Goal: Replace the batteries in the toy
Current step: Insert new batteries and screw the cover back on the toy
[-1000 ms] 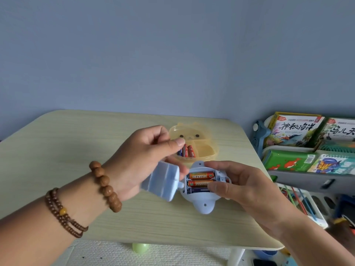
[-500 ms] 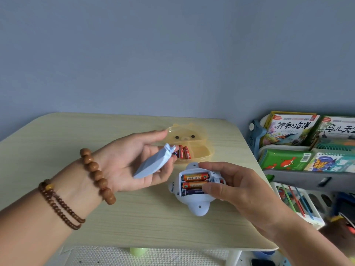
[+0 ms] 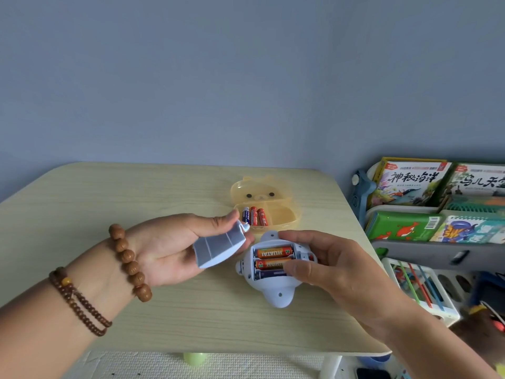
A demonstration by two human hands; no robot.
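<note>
A pale blue toy [image 3: 276,292] rests underside up on the wooden table [image 3: 114,203], its battery bay open. Three batteries [image 3: 273,253] lie in the bay, two orange and one dark blue. My right hand [image 3: 330,272] grips the toy from the right, thumb across the lower batteries. My left hand [image 3: 166,247], palm up, holds the toy's blue battery cover [image 3: 218,247] inner side up, just left of the toy. Behind them an open yellow bear-shaped box [image 3: 281,214] holds three more batteries [image 3: 254,216].
A shelf of children's books [image 3: 410,184] stands to the right of the table, with a white basket of coloured sticks [image 3: 420,291] below it. A green round object [image 3: 194,358] shows under the table's front edge. Bead bracelets circle my left wrist.
My left hand has carried the battery cover away from the toy to the left and turned it inner side up. The right hand keeps hold of the toy.
</note>
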